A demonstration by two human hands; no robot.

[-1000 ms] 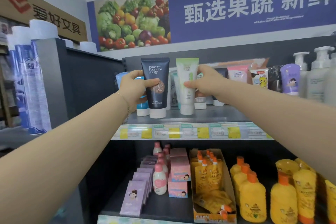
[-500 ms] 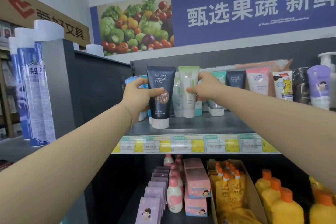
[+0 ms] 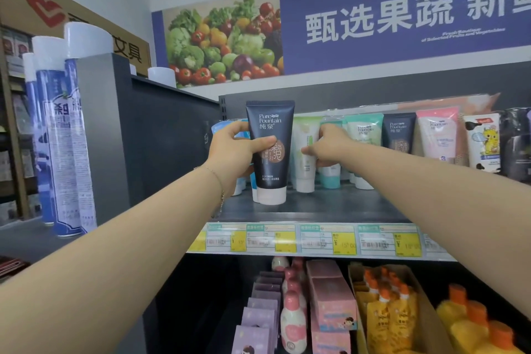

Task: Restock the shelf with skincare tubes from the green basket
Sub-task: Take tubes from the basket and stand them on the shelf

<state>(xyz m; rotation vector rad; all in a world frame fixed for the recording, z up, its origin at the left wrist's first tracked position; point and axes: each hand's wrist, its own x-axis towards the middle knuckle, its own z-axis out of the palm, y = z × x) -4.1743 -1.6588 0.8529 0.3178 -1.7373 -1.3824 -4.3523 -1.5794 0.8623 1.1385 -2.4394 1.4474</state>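
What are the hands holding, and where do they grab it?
The left hand grips the dark tube round its middle, thumb across the front. The right hand pinches the pale green tube at its middle, thumb on front.

The left hand's (image 3: pixel 232 152) fingertips pass behind the dark tube (image 3: pixel 270 135), with only the thumb across its front; a blue tube (image 3: pixel 222 128) behind that hand is mostly covered; the right hand (image 3: pixel 330 146) buries its fingertips in the row, so whether it grips the pale green tube (image 3: pixel 304 172) or merely touches it cannot be told; the price labels (image 3: pixel 316 238) are too blurred to read; the banner (image 3: pixel 402 23) runs off the right edge; the yellow bottles (image 3: pixel 474 330) are cut by the bottom edge.
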